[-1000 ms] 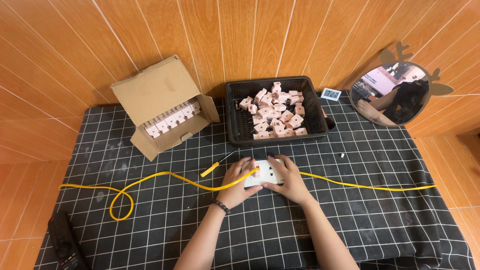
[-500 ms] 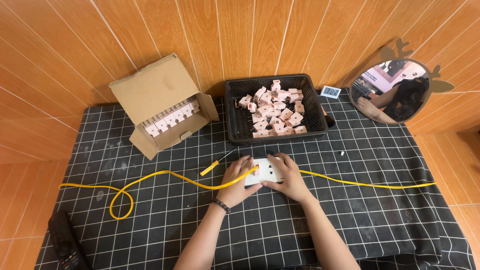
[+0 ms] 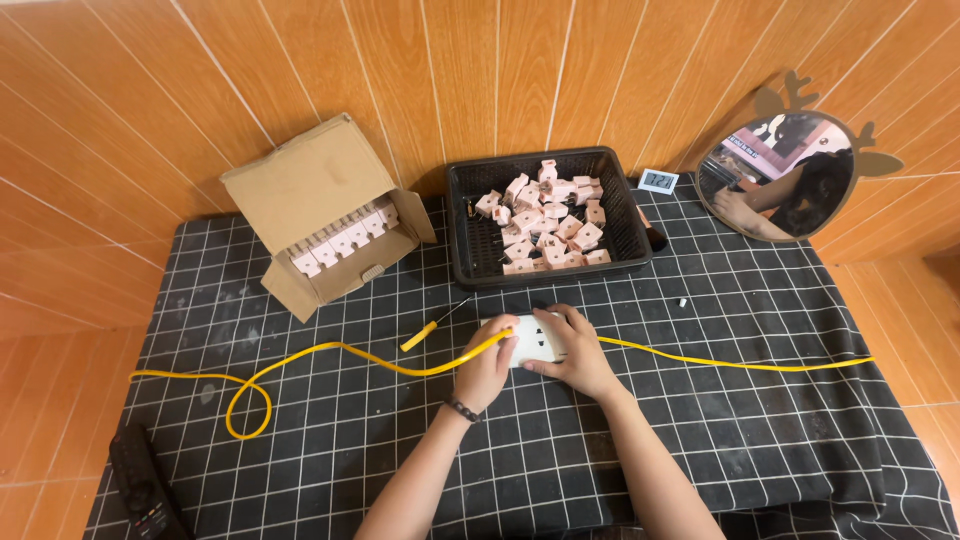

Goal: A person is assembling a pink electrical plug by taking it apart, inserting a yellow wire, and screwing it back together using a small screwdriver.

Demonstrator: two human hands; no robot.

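Both of our hands closed on the white socket block (image 3: 532,338) at the middle of the tabletop (image 3: 760,420). Our left hand (image 3: 487,368) wrapped its grip around the block's left end, where the yellow cable (image 3: 330,350) met it, and our right hand (image 3: 575,352) lay over the right end with fingers (image 3: 553,318) curled across the top face. We held the block low over the black grid-patterned cloth (image 3: 380,450); we could not tell whether it touched the cloth.

From the block the yellow cable ran left and ended in a small loop (image 3: 248,405) near the cloth's left edge, and it also ran right as a long, nearly straight line toward the right edge. Just left of the block, near our left hand, lay a screwdriver with a yellow handle (image 3: 432,326). Behind our hands stood a black plastic basket (image 3: 630,215) holding a heap of pale pink plastic parts (image 3: 545,225). To its left sat an open cardboard box (image 3: 318,215) tipped on its side, with a row of the same pink parts showing. A round mirror with antler-shaped trim (image 3: 790,175) leaned against the wood-panelled wall (image 3: 300,70) at the far right. A black remote control (image 3: 143,485) lay at the near left corner.
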